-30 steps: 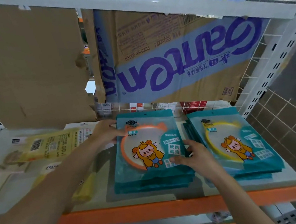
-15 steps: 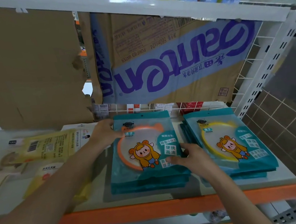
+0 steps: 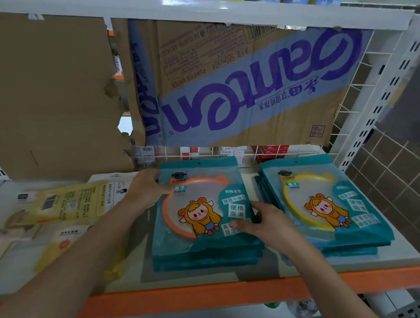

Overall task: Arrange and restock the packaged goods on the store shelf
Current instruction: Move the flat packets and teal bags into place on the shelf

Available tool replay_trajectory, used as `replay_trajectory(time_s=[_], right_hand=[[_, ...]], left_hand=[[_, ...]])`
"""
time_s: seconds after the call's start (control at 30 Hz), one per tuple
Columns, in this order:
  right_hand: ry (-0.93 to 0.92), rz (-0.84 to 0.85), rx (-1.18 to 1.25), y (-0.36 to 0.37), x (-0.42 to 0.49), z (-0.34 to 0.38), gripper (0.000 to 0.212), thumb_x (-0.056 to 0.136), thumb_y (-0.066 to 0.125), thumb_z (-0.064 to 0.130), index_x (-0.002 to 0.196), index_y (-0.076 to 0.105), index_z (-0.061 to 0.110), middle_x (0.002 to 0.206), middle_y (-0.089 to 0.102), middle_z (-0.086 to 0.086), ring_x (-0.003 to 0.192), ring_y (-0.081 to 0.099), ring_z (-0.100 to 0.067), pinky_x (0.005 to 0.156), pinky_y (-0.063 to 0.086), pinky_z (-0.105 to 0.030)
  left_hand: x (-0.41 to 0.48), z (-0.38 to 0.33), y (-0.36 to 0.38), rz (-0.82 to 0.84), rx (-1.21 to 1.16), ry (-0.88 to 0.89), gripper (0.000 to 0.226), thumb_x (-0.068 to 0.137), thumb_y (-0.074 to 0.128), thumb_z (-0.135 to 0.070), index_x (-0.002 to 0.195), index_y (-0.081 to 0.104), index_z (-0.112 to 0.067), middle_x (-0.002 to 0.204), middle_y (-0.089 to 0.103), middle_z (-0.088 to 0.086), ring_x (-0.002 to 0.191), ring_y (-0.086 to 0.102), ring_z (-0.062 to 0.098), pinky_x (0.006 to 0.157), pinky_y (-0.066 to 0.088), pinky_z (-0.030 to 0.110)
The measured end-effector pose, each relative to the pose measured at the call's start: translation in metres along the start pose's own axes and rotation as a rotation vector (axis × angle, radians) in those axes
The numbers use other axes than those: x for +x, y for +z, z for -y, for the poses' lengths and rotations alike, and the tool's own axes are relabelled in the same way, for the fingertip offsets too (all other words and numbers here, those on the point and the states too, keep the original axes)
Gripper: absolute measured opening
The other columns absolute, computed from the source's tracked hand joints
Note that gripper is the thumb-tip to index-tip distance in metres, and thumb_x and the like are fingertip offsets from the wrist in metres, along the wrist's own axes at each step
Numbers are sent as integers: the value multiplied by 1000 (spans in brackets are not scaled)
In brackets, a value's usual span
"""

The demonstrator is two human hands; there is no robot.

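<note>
A stack of teal mirror packets with an orange ring [image 3: 204, 202] lies flat on the white shelf [image 3: 213, 273]. My left hand [image 3: 146, 187] grips the top packet's far left corner. My right hand [image 3: 262, 218] pinches its right edge, thumb on the front face. To the right lies a second teal stack with a yellow ring [image 3: 321, 197], close beside my right hand. Yellow packets [image 3: 70, 203] lie scattered on the shelf's left part, partly under my left forearm.
Cardboard sheets [image 3: 247, 84] line the back of the shelf. An upper shelf board [image 3: 184, 10] carries blue and green packs. An orange rail [image 3: 221, 293] runs along the front edge. A perforated white upright [image 3: 388, 100] stands at the right.
Both hands have kept their places on the orange-ring stack. The view has shifted slightly, little else differs.
</note>
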State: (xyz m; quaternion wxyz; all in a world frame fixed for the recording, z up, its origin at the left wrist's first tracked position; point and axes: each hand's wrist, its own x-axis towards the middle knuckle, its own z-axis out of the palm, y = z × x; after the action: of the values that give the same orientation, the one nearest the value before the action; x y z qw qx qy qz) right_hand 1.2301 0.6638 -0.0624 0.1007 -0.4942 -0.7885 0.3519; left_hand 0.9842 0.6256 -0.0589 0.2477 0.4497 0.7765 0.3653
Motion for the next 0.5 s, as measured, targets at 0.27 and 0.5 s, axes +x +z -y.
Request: replay_trajectory(time_s=[0.27,0.5], right_hand=[[-104,-231,-274,-11,-2,7,67,81,56,58,133,41,19,117,58,1,98,58,-15,74,49,-28],[-384,-202,-419,6,21,69,60,87,58,45,137,39,19,133,49,-7,119,48,-24,92,43,-35]], left_hand=[[-2,3,-9,-74,-30,71,33,84,66,-15,116,59,-10,107,59,-3,96,53,14,85,40,25],[-10,19,-89,-130,238,133,45,83,52,-31,112,57,3,115,51,8,106,49,28,84,35,26]])
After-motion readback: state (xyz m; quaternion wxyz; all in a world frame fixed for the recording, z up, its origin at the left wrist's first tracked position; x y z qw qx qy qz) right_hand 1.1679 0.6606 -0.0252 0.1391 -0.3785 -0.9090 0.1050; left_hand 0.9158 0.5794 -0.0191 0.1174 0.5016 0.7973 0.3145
